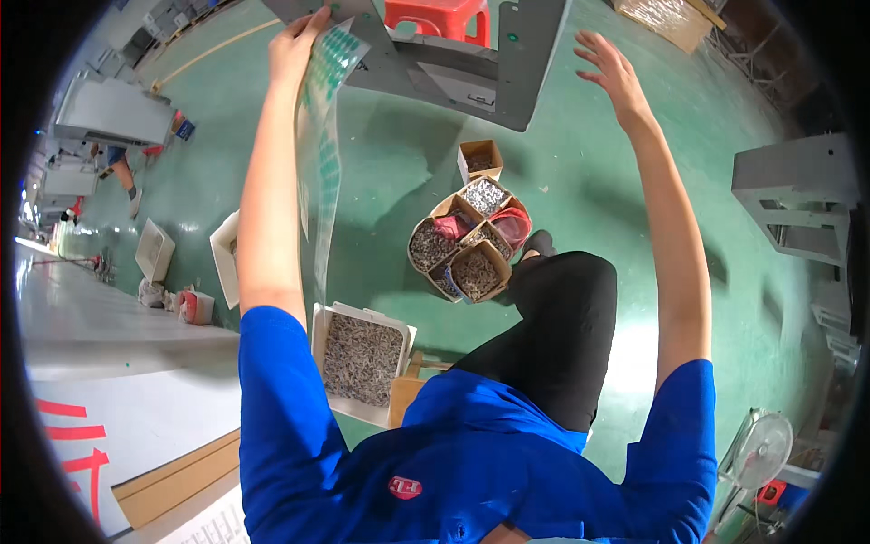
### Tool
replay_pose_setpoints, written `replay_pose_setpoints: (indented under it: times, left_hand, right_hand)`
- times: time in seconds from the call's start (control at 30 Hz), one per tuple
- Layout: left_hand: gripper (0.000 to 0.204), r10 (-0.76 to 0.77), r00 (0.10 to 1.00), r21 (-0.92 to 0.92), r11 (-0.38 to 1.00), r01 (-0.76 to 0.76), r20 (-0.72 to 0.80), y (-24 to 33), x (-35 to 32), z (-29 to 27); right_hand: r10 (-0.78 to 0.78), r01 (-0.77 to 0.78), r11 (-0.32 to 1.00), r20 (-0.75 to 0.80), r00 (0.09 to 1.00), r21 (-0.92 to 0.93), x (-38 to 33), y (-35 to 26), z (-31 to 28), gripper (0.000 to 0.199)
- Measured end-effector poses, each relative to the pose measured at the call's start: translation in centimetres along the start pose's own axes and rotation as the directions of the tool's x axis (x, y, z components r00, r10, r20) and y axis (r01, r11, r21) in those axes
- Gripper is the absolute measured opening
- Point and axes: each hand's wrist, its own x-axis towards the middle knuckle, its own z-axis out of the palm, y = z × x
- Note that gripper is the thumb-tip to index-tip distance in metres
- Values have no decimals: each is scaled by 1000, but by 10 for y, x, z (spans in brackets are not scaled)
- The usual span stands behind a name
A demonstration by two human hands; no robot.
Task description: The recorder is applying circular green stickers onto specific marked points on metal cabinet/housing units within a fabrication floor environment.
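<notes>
Nearest, a blue shirt (pixel 480 462) bore a small red badge (pixel 405 488) with pale lettering, and at lower left bold red strokes (pixel 86 460) marked a white surface (pixel 145 408) beside a brown cardboard strip (pixel 181 478) and a sheet (pixel 213 526) whose fine print was too small to read. A round-bladed fan (pixel 763 449) stood at lower right. Beyond the shirt, a rectangular white bin (pixel 319 340) held small, rough-looking grey pieces; past it, a rounded cluster of cardboard boxes (pixel 420 220) held more bits, some shiny, with a small square carton (pixel 480 147) just behind. The left forearm partly hid a pale tray (pixel 224 258). Farther out, the left hand (pixel 297 43) was closed on the upper part of a long, clear, glossy strip (pixel 333 63) dotted with green, which hung down beside the forearm; whether its fingertips also touched the flat grey panel (pixel 521 72) could not be told. The right hand (pixel 616 77), fingers spread apart, hung in the air right of that panel, which partly blocked a glossy red stool (pixel 435 13) behind its cut-out.
</notes>
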Motion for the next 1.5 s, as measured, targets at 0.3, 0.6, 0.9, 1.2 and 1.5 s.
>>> replay_pose_setpoints:
  times: [0.3,0.6,0.9,1.2,1.5]
  left_hand:
    - [39,118,896,348,894,-283,427,37,-120,63]
    - [25,-8,678,503,676,-538,735,23,-140,128]
    - [31,600,456,327,317,-890,658,1,-156,54]
    - [31,497,402,232,369,-900,769,93,-188,33]
    - [48,59,138,121,230,-966,989,67,-163,20]
  right_hand:
    - [-69,65,986,21,997,155,33,25,-7,63]
    - [-203,195,964,26,979,181,-32,17,-30,46]
    - [-319,318,941,-12,948,117,-130,-39,8,40]
    - [-418,425,905,-250,873,-29,-224,-58,104,74]
    - [-520,525,832,-75,851,179,-254,-81,153,83]
